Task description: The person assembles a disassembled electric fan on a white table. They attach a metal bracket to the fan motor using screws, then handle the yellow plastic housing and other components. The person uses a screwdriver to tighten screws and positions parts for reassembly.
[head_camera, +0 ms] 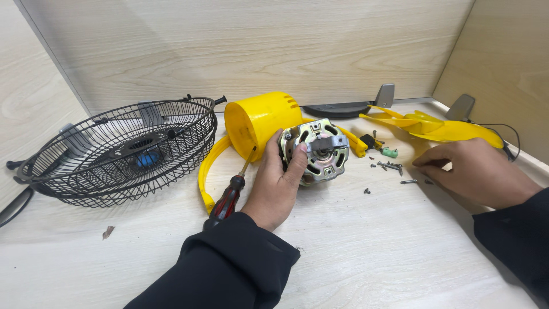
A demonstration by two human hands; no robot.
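Head view shows the fan well apart already: left hand (278,183) has its grip wrapped round the bare motor (316,151) just off the counter (366,252), right hand (474,171) fingers pressed onto loose screws (390,166), yellow housing (257,121) and cage (123,150) aside.

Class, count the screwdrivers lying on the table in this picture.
1. The red-handled screwdriver lies just left of the left hand, its tip pointing at the yellow motor cover. Others may be hidden behind the parts.
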